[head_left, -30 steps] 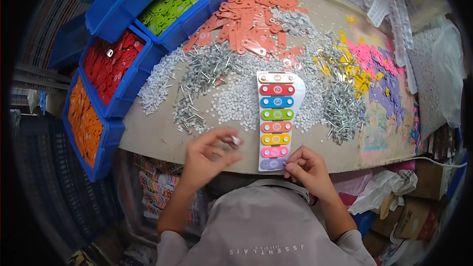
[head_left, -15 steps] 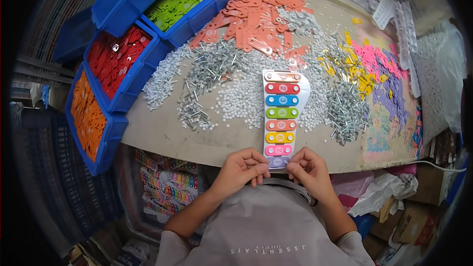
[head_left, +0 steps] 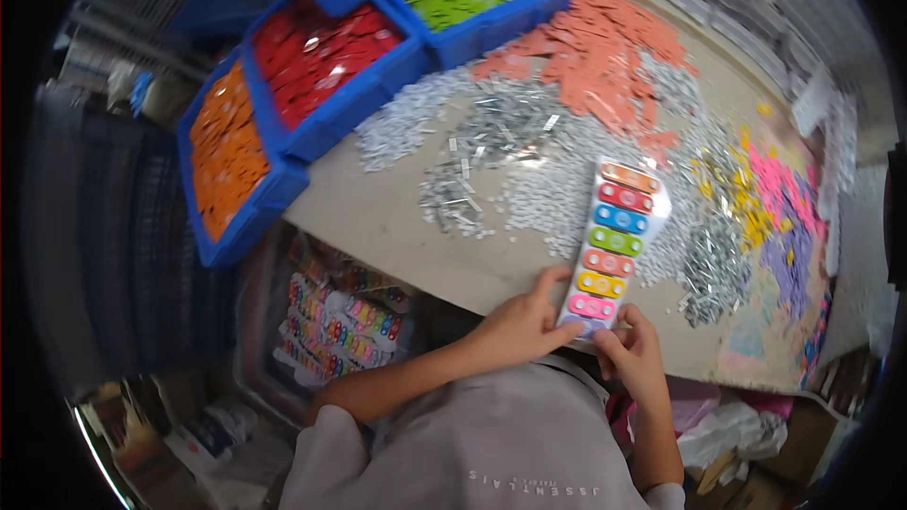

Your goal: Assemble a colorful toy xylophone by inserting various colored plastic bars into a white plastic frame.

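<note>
And here's your left forearm [head_left: 406,382], slanting up to the right, your left hand [head_left: 520,329] with thumb stretched sideways; your right forearm [head_left: 658,444] stands steeper, your right hand [head_left: 631,349] curled, thumb near the bent forefinger!

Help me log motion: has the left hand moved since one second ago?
Yes: the left hand moved rightward, away from the blue bins, to the barred card.

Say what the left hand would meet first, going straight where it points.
The left hand would first meet the card of coloured bars, whose lower end it seems to touch, though depth is unclear.
</note>
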Motion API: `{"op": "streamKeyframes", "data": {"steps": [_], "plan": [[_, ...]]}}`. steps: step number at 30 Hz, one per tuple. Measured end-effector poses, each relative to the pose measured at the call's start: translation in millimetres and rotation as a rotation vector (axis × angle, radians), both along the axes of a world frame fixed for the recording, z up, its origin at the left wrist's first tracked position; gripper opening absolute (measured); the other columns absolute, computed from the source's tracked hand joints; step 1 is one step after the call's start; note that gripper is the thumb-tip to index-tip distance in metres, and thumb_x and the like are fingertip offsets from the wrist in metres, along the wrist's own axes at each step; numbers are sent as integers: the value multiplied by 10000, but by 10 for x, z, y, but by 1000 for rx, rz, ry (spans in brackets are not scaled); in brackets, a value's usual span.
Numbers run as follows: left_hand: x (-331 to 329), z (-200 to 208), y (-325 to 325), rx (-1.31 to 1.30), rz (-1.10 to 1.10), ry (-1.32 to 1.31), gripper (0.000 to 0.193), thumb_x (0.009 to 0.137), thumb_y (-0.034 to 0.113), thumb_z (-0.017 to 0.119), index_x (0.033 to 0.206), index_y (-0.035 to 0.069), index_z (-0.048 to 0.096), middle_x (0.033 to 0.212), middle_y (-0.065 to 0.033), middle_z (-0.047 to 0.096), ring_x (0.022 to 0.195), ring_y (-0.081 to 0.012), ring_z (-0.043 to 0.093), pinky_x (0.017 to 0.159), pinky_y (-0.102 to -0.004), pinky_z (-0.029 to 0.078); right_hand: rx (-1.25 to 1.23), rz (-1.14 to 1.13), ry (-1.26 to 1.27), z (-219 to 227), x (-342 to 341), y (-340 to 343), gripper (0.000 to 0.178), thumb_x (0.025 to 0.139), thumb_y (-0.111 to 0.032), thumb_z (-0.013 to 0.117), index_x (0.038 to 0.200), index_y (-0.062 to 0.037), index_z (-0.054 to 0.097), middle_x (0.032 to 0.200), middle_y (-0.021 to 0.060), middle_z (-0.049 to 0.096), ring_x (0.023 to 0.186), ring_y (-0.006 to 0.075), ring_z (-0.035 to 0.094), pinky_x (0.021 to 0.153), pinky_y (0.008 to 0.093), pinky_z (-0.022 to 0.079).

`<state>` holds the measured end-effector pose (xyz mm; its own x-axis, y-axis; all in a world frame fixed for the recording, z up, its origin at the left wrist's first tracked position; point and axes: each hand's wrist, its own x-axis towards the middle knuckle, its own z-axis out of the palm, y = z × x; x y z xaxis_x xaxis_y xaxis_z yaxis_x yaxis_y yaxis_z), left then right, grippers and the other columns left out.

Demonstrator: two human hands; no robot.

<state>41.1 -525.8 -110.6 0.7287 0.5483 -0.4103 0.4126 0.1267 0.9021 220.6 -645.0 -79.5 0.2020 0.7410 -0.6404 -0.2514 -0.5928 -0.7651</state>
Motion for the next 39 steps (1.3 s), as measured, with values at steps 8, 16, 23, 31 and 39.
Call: {"op": "streamKeyframes", "data": {"steps": [8,16,23,31,39], "plan": [[74,-189,-104,-23,7,-186,459,946,197,645,1280,18,385,607,-121,551,521,-232,555,507,-386,398,76,33,28,-152,1,22,338,986,-199,620,1258,-21,527,692,-17,567,475,48,452,410,215,387],[-108,-107,-171,-53,44,-311,386,966,179,641,1228,27,403,580,-51,538,502,-184,531,493,-369,381,172,121,-128,-80,-75,-25,308,977,-129,609,1238,3,512,805,23,637,504,58,522,424,210,413],[-822,-69,-239,375,372,-517,1159,770,613,795,1572,33,191,1431,-171,452,1197,-264,527,955,-367,473,714,796,-897,383,-629,298,202,831,-102,761,956,-39,616,728,136,614,592,331,605,523,415,478],[-2327,-375,-361,460,1155,29,998,716,178,889,1471,7,259,1349,-145,522,1279,-272,530,1002,-444,495,783,799,-778,251,-991,675,274,814,-25,760,1066,-27,653,716,93,613,620,278,615,573,383,481],[-3627,-2043,-401,671,145,971,780,646,169,836,1333,71,480,1324,-180,573,1233,-373,541,1051,-537,404,414,216,-906,-366,-313,491,82,982,-67,597,999,5,632,725,41,582,637,98,520,588,253,409]]}}
